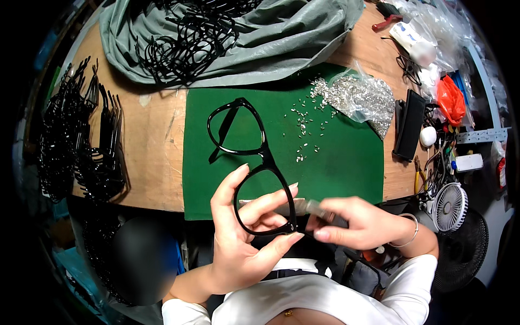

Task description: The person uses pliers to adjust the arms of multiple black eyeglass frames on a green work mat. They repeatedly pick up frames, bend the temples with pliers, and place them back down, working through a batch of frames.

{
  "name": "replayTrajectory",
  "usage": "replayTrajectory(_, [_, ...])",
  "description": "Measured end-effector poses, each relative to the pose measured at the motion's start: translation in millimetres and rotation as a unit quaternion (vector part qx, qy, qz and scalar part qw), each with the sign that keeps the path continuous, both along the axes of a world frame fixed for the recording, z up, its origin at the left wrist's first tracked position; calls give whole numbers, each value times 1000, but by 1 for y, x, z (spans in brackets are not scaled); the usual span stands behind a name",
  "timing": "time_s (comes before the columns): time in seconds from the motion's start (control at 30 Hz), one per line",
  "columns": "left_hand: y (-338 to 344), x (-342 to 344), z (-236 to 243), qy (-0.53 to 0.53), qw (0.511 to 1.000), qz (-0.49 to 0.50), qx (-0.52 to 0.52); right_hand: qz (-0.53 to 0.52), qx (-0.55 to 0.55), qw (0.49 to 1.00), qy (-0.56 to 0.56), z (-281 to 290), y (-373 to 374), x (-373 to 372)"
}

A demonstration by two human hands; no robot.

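My left hand (238, 238) is closed round the lower lens rim of a black eyeglass frame (265, 154). The frame stands tilted over the green mat (336, 173), its upper rim pointing away from me and one temple arm folded behind it. No lenses can be made out. My right hand (360, 222) grips a small greyish tool (326, 212), smeared by motion, close to the frame's lower right corner. What kind of tool it is I cannot tell. Small silvery pieces (303, 122) lie scattered on the mat beside an open clear bag (365, 100) full of them.
Stacks of black eyeglass parts (81, 135) line the table's left side. More black frames (189, 46) lie on a grey-green cloth (292, 46) at the back. To the right are a black case (409, 124), pliers (417, 176), cables and a small white fan (450, 207).
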State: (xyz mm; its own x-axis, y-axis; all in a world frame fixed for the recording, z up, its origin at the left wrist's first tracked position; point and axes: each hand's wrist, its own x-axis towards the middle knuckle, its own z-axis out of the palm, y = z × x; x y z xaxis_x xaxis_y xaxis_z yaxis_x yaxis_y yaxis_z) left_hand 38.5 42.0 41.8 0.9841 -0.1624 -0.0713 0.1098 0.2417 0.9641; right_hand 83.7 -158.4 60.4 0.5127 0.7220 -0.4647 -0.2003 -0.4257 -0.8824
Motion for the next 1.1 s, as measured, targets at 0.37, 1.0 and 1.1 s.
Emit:
replayTrajectory(0.37, [3, 4, 0, 10, 996, -83, -19, 140, -49, 989, -28, 12, 11, 15])
replayTrajectory(1.0, [12, -15, -24, 5, 996, -75, -44, -108, -151, 933, -308, -65, -11, 17])
replayTrajectory(1.1, [6, -28, -35, -40, 998, -49, -4, -89, -209, 905, -360, -72, 1, 35])
